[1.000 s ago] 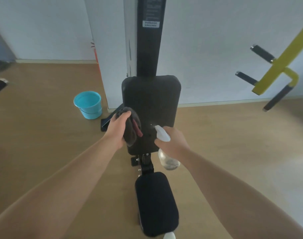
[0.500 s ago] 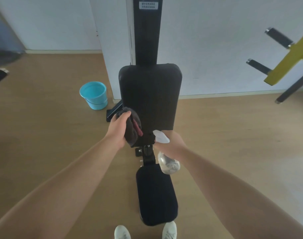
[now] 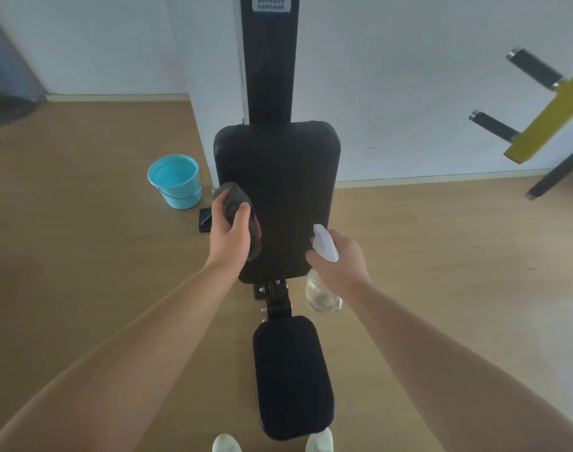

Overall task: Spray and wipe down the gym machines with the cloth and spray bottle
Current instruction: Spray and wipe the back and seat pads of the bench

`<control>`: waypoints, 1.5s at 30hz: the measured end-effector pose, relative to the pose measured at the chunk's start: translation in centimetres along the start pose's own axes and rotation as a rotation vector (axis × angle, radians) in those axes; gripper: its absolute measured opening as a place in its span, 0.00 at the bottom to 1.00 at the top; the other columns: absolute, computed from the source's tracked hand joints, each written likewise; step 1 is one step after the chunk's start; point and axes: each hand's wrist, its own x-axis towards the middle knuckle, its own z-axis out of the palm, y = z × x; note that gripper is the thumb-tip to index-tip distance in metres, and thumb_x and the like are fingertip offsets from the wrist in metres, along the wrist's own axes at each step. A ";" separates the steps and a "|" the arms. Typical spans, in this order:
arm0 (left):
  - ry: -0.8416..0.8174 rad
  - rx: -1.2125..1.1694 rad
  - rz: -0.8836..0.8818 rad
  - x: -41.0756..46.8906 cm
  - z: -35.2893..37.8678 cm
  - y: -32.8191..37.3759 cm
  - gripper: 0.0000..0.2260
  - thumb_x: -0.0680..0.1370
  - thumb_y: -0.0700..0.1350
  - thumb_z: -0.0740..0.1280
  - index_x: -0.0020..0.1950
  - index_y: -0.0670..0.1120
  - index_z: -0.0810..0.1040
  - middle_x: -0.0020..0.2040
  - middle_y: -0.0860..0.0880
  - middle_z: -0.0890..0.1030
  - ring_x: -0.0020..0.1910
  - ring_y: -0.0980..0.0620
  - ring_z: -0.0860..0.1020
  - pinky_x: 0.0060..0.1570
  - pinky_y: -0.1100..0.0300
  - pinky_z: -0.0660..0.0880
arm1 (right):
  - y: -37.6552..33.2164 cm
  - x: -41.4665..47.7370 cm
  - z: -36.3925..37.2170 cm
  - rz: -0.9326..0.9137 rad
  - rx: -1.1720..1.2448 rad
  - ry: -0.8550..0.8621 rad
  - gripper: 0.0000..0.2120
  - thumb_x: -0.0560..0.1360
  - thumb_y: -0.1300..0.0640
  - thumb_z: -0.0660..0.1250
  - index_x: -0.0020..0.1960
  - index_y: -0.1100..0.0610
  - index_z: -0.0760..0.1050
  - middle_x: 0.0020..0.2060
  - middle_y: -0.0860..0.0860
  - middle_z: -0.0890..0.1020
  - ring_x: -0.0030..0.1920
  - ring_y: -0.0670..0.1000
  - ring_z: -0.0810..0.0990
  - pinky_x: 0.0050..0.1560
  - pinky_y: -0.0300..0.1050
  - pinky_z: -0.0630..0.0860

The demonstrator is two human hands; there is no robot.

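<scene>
Dark cloth [image 3: 234, 199] sits bunched in our left grip [image 3: 229, 238] for wiping the back pad [image 3: 278, 171] ahead; our right grip [image 3: 342, 261] clasps the spray bottle [image 3: 324, 295], nozzle facing it.

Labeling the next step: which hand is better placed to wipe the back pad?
Left. The left hand grips the cloth at the back pad's left edge; the right hand is occupied holding the spray bottle.

Bucket [image 3: 176, 181] left of the back pad [image 3: 288, 190], seat pad [image 3: 293, 376] before it, wall [image 3: 409, 76] behind
</scene>
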 end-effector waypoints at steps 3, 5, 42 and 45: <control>0.026 0.336 0.377 2.2 1.8 2.3 0.25 0.85 0.50 0.62 0.81 0.53 0.59 0.79 0.51 0.65 0.78 0.49 0.66 0.77 0.50 0.66 | -0.8 0.9 -0.2 -0.032 0.096 0.031 0.05 0.76 0.52 0.72 0.51 0.48 0.77 0.42 0.48 0.81 0.45 0.53 0.81 0.46 0.51 0.82; 0.049 0.666 0.662 4.4 3.1 3.8 0.24 0.85 0.49 0.63 0.80 0.49 0.62 0.82 0.48 0.62 0.82 0.46 0.59 0.80 0.45 0.59 | -1.5 1.7 -0.6 -0.056 0.137 0.035 0.04 0.76 0.52 0.72 0.49 0.47 0.77 0.41 0.46 0.80 0.45 0.51 0.80 0.43 0.47 0.80; 0.173 1.540 0.552 10.4 3.3 5.7 0.30 0.84 0.64 0.47 0.79 0.46 0.59 0.79 0.44 0.65 0.79 0.41 0.64 0.78 0.33 0.47 | -4.2 9.3 -5.6 -0.038 0.265 0.063 0.06 0.75 0.53 0.71 0.51 0.44 0.78 0.43 0.43 0.82 0.45 0.48 0.82 0.42 0.44 0.76; 0.187 1.243 0.332 9.8 1.7 6.3 0.30 0.85 0.62 0.50 0.81 0.45 0.56 0.77 0.42 0.68 0.75 0.39 0.69 0.80 0.39 0.55 | -5.7 8.9 -4.4 -0.115 0.250 0.018 0.08 0.77 0.53 0.71 0.48 0.41 0.75 0.43 0.41 0.80 0.46 0.47 0.80 0.47 0.45 0.80</control>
